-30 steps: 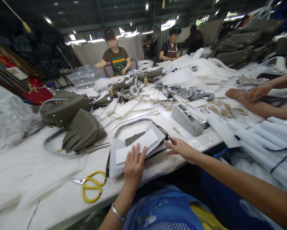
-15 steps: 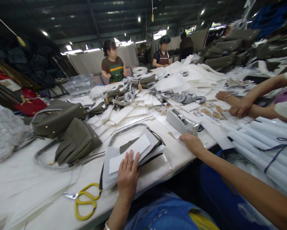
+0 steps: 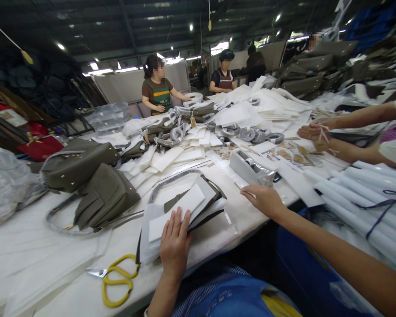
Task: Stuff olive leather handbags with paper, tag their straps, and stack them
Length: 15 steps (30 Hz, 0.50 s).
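Note:
My left hand (image 3: 175, 241) lies with its fingers stretched out over a white foam sheet (image 3: 181, 209). Under that sheet is a dark olive handbag (image 3: 212, 203), largely covered by white and grey sheets, its wrapped handle (image 3: 171, 177) curving behind. Just in front of a grey tape dispenser (image 3: 242, 169), my right hand (image 3: 264, 200) has thumb and fingertips pinched together. What sits between those fingertips is too small to make out. Yellow-handled scissors (image 3: 118, 281) rest on the table left of my left hand.
Two olive handbags (image 3: 101, 198) lie at the left. White sheets (image 3: 171, 158) and coiled wrapped straps (image 3: 249, 133) are heaped beyond. At the right are a co-worker's hands (image 3: 316, 134), cardboard tags (image 3: 298, 154) and bundled white rolls (image 3: 366, 198). Two people stand across the table (image 3: 68, 259).
My right hand has shifted slightly left along the dispenser's front. My left hand stays on the foam sheet. The co-worker's hands at right have lifted with thin white string between them.

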{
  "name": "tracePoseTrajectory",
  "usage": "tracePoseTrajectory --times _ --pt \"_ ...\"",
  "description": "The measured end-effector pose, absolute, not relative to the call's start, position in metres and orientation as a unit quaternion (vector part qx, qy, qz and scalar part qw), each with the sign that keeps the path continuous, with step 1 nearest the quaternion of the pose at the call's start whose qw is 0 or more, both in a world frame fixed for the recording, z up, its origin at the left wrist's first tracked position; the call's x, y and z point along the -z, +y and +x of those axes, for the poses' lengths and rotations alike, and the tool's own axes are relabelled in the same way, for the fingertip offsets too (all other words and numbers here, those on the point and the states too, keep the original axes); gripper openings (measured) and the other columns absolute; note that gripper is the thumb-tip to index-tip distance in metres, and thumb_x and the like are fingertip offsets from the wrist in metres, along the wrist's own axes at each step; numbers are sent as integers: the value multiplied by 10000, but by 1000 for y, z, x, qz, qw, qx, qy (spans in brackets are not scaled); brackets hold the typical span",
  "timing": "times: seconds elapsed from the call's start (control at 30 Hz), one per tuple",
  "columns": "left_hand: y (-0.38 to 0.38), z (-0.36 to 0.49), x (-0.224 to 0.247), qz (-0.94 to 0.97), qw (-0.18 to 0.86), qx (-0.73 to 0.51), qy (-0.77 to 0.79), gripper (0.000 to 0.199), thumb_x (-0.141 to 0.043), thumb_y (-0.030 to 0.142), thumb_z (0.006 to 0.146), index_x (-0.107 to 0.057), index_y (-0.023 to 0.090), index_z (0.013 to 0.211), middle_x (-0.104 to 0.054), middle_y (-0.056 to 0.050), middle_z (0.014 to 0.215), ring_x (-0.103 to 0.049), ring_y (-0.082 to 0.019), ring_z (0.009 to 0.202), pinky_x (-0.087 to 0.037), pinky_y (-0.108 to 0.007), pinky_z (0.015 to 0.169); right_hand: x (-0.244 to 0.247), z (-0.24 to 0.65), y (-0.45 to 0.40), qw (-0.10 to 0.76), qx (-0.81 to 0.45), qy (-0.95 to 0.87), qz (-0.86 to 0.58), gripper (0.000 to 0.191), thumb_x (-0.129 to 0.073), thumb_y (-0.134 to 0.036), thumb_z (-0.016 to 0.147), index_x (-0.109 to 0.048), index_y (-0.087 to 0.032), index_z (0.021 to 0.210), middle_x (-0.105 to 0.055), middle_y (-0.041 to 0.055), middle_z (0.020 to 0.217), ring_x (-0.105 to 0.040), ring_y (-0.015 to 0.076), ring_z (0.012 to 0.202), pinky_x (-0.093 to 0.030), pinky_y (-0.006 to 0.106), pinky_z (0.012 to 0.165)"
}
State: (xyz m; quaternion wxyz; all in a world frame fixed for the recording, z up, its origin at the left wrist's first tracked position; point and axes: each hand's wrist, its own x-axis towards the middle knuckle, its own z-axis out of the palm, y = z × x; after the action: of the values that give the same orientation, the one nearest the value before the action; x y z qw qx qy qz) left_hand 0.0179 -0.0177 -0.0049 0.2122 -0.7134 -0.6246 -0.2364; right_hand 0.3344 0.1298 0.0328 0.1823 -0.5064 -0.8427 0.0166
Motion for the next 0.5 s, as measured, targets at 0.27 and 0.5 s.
tracePoseTrajectory --times 0.27,0.5 --pt "-15 18 3 -704 208 243 -634 738 -548 131 925 -215 260 1571 -409 -106 1554 -421 -307 1411 -426 -460 1083 -7 299 95 192 -166 -874 -414 397 -501 -475 971 -675 -235 1235 -699 89 1247 -643 258 1166 -490 398 1035" --pt "-15 17 3 -700 217 247 -634 677 -528 151 936 -272 245 1556 -434 -106 1539 -429 -295 1406 -431 -447 1082 42 252 120 216 -74 -889 -397 459 -560 -477 924 -662 -120 1194 -553 229 1403 -433 377 1379 -324 604 1140"
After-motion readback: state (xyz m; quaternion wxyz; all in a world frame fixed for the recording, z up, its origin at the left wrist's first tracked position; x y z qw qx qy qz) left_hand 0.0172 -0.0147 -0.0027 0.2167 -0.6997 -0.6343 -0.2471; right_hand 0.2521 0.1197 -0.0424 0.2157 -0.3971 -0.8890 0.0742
